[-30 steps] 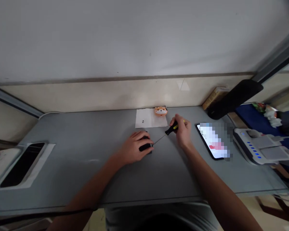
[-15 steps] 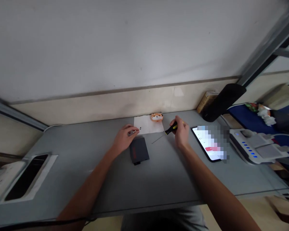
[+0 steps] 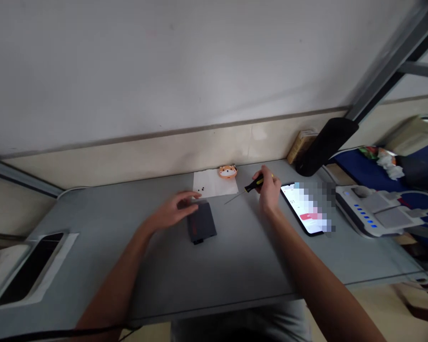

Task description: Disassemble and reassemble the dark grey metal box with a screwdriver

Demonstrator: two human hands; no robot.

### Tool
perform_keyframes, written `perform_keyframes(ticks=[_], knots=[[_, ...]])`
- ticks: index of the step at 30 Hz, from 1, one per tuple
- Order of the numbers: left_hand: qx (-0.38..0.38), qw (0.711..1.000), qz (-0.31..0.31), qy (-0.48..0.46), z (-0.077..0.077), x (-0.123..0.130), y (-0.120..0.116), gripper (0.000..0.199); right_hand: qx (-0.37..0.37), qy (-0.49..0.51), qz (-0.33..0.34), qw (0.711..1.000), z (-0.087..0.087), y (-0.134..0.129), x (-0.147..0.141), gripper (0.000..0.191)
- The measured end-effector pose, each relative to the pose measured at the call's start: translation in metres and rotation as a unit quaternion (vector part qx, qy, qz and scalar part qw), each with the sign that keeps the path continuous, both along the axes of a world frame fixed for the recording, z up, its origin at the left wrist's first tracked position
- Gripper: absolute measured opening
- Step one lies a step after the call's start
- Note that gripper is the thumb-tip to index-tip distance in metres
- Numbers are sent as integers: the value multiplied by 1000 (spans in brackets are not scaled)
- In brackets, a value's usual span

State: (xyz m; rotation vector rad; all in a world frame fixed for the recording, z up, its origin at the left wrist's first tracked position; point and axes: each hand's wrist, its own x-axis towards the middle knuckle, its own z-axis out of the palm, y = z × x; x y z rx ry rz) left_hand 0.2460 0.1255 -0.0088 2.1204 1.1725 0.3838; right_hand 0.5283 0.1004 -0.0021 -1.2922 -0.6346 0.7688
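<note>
My left hand (image 3: 173, 209) is open, thumb and fingers apart, at the upper left corner of a dark grey box-shaped device (image 3: 202, 223) lying on the desk. Whether the thumb touches the device I cannot tell. Just beyond, small black pieces, perhaps screws (image 3: 201, 189), rest on a white paper sheet (image 3: 210, 183). An orange and white animal-face case (image 3: 228, 171) sits at the sheet's right end. My right hand (image 3: 269, 190) is wrapped round the black and yellow handle of a screwdriver (image 3: 254, 184). Its thin shaft points left and down, over the desk right of the device.
Right of my right hand lies a phone (image 3: 301, 209) with a lit screen, and beyond it a white power strip (image 3: 371, 209) with plugs. A black cylinder (image 3: 326, 147) leans near the wall. Another dark-screened phone (image 3: 32, 268) lies at the far left of the desk (image 3: 103, 213).
My left hand has opened from a pinch and drawn back from the paper towards the device. One more small black piece shows on the sheet. My right hand still holds the screwdriver.
</note>
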Motion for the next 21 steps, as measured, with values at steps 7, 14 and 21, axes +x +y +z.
perform_keyframes(ticks=[7,14,21], knots=[[-67,994,-90,-10,6,17,-32,65,49,-136,-2,989,6,-9,-3,53],[-6,998,57,-27,-8,45,-50,27,105,-313,-34,943,13,-21,2,47],[-65,997,-43,5,3,20,-43,69,152,-449,91,876,19,-35,-1,45]])
